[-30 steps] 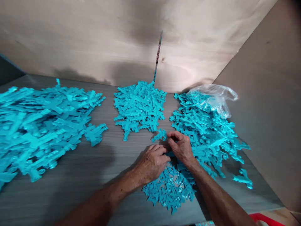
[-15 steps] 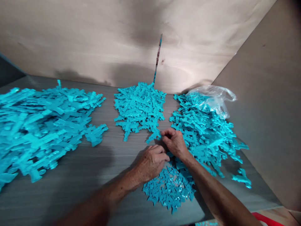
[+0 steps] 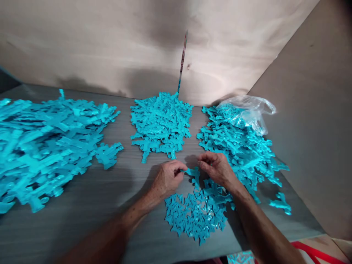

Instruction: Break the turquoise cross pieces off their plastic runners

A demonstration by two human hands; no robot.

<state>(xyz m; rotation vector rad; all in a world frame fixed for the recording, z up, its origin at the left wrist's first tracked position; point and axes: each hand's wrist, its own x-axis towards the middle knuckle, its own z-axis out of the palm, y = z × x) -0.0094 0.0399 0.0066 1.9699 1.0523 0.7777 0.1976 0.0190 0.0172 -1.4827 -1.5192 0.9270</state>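
Note:
Between the fingertips of my left hand [image 3: 169,178] is the end of a turquoise gun-shaped plastic piece [image 3: 194,176], which points right, toward my other hand. My right hand [image 3: 217,168] is closed in a pinch just above and right of that piece; anything in its fingertips is too small to make out. Below both hands lies a loose heap of small, pointed, star-like turquoise pieces [image 3: 195,216]. Behind the hands stands a middle pile of turquoise pieces [image 3: 162,123]. A right-hand pile [image 3: 239,154] partly passes behind my right wrist.
A large pile of bigger turquoise gun-shaped pieces [image 3: 46,143] covers the left of the grey table [image 3: 104,216]. A clear plastic bag [image 3: 250,112] rests on the right pile. One loose piece [image 3: 281,204] lies near the right edge. Pale wooden panels [image 3: 110,44] enclose the back and right.
My hands have moved apart: the left a little to the left, the right to the right. The gun-shaped piece now shows between them, clear of the middle pile.

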